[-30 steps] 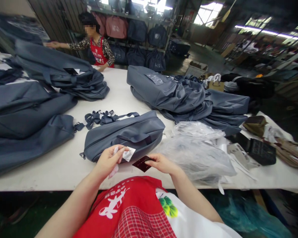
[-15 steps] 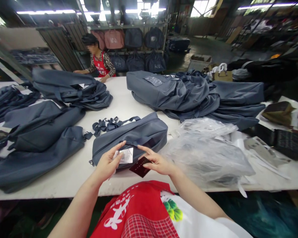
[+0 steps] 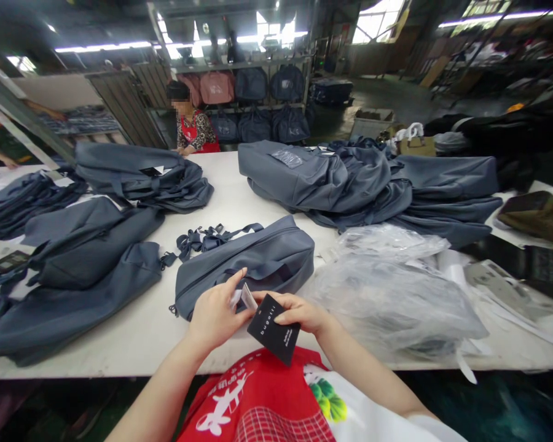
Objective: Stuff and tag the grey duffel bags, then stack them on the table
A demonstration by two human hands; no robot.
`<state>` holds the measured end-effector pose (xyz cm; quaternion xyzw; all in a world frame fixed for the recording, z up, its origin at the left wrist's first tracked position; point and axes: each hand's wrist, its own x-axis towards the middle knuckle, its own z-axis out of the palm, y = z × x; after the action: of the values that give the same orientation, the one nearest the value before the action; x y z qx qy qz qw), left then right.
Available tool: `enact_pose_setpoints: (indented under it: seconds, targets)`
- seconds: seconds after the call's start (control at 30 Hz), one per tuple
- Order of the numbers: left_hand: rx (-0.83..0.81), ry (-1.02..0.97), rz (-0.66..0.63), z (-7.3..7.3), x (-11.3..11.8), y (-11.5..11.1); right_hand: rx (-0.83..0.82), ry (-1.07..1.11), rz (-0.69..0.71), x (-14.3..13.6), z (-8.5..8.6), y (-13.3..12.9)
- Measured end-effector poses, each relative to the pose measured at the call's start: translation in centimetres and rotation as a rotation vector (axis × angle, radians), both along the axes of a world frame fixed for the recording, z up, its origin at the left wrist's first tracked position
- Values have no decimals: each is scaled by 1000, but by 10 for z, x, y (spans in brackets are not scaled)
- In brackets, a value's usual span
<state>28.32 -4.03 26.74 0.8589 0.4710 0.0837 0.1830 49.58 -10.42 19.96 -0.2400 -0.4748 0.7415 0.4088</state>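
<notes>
In front of me lies a blue-grey bag [image 3: 258,252] with a long zip and handle straps. My right hand [image 3: 304,312] pinches a black hang tag [image 3: 276,328] printed "bugatti", held at the near side of the bag, its face toward me. My left hand [image 3: 219,313] is closed on a small white label [image 3: 246,298], with the index finger raised against the bag. Part of that label is hidden behind the left fingers. A bunch of dark straps [image 3: 198,239] with metal clips lies just behind the bag.
Clear plastic bags [image 3: 391,301] are heaped to the right. More blue-grey bags [image 3: 313,178] are piled behind, with others [image 3: 92,270] at left. Across the table [image 3: 223,190], a person [image 3: 193,126] in a red apron stands before shelves of bags.
My right hand has raised and turned the black tag so its print faces me. The white label has tilted up edge-on in my left hand. The other person's hands have come together.
</notes>
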Motion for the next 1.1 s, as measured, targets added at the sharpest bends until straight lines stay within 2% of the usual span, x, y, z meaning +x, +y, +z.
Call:
enact_pose_setpoints:
  seconds: [0.1,0.27,0.4,0.5,0.63,0.77,0.87,0.97,1.1]
  targets:
    - [41,42,-4,1,2,-2,-7,10,6,1,2,0]
    - [60,-44,-41,-1,0,-1,-54,25,-31,3,4,-2]
    - [38,-74,-12,-5,2,-1,-109,35,-43,2,1,-5]
    - [-54,-137,92,-11,4,0,-143,12,-148,-4,-6,-5]
    - [-52,-310,166,-20,2,0,-115,-73,-378,-12,-14,-2]
    - [-77,-419,181,-24,0,-1,-136,-78,-410,-15,-17,0]
    - [-147,-450,169,-24,-2,1,-146,-60,-374,-12,-18,1]
    - [-233,-515,190,-22,-6,6,-89,-109,-321,-8,-18,2]
    - [-515,-730,345,-11,-14,15,54,-313,-294,-2,-13,4]
